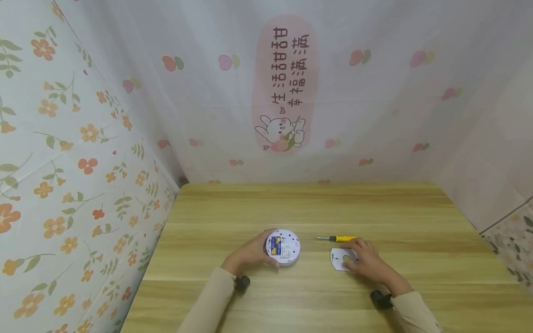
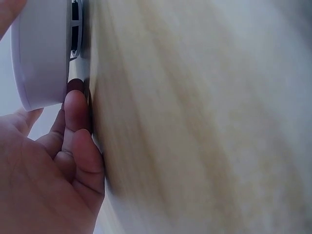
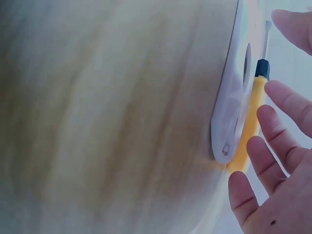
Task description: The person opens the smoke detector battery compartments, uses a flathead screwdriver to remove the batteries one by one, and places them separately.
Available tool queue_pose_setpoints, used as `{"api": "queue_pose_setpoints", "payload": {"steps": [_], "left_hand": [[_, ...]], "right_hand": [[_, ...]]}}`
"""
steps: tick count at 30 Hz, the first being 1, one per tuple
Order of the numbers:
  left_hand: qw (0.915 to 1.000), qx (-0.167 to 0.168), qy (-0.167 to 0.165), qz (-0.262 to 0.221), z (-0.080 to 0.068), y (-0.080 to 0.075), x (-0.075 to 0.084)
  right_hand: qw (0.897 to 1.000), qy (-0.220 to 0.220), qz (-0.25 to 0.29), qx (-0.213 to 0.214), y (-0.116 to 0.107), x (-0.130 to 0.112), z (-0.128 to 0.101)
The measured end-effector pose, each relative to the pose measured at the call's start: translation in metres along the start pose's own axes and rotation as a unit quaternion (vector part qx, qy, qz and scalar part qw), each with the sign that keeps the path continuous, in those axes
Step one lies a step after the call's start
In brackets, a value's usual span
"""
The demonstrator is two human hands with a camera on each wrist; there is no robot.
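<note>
My left hand (image 1: 251,255) grips a round white device (image 1: 285,248) that lies back side up on the wooden table (image 1: 291,203), a blue and yellow battery showing in its compartment. In the left wrist view the device (image 2: 41,53) sits against the tabletop, with my left hand (image 2: 58,161) curled at its rim. My right hand (image 1: 368,262) rests with straight fingers on a flat white plate (image 1: 339,259) that has a round hole. In the right wrist view my right hand (image 3: 280,146) is spread over the plate (image 3: 230,117). A yellow-handled screwdriver (image 1: 342,238) (image 3: 249,127) lies just beyond the plate.
Floral fabric (image 1: 62,162) closes off the left side. A pale curtain with a pink rabbit print (image 1: 283,115) hangs behind the table, and more fabric stands at the right. Bare wood stretches behind both hands to the table's far edge.
</note>
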State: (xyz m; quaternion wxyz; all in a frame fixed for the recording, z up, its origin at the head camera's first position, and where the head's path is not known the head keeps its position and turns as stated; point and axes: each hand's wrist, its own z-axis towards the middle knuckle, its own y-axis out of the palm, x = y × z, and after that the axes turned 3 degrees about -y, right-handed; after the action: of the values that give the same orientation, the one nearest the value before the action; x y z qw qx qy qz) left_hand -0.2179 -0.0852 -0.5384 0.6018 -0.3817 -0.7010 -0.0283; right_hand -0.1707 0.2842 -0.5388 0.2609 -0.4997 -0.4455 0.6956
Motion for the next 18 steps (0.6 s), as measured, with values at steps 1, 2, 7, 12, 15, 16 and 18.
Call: {"api": "queue_pose_setpoints", "payload": {"steps": [1,2,7,12,15,16,18], "left_hand": [[1.0000,0.001,0.000,0.000,0.000,0.000,0.000],[1.0000,0.001,-0.001,-0.002,0.000,0.000,0.000],[0.9999,0.001,0.000,-0.014,-0.001,-0.001,0.001],[0.9998,0.000,0.002,-0.018,-0.002,-0.002,0.002],[1.0000,-0.001,0.006,0.000,-0.001,-0.002,0.001],[1.0000,-0.001,0.009,0.004,0.000,-0.001,0.000],[0.9999,-0.002,0.012,0.006,0.001,-0.001,0.000]], "right_hand": [[1.000,-0.001,0.000,0.003,0.000,0.000,0.001],[1.000,-0.004,0.001,0.004,0.000,0.000,0.001],[0.999,-0.022,-0.013,0.024,-0.001,0.000,0.008],[0.999,-0.013,-0.006,0.028,-0.008,-0.002,0.019],[1.000,-0.010,-0.010,0.027,-0.010,-0.002,0.025],[0.999,-0.012,-0.013,0.027,-0.011,-0.002,0.026],[0.999,-0.020,-0.019,0.028,-0.013,-0.001,0.029]]}}
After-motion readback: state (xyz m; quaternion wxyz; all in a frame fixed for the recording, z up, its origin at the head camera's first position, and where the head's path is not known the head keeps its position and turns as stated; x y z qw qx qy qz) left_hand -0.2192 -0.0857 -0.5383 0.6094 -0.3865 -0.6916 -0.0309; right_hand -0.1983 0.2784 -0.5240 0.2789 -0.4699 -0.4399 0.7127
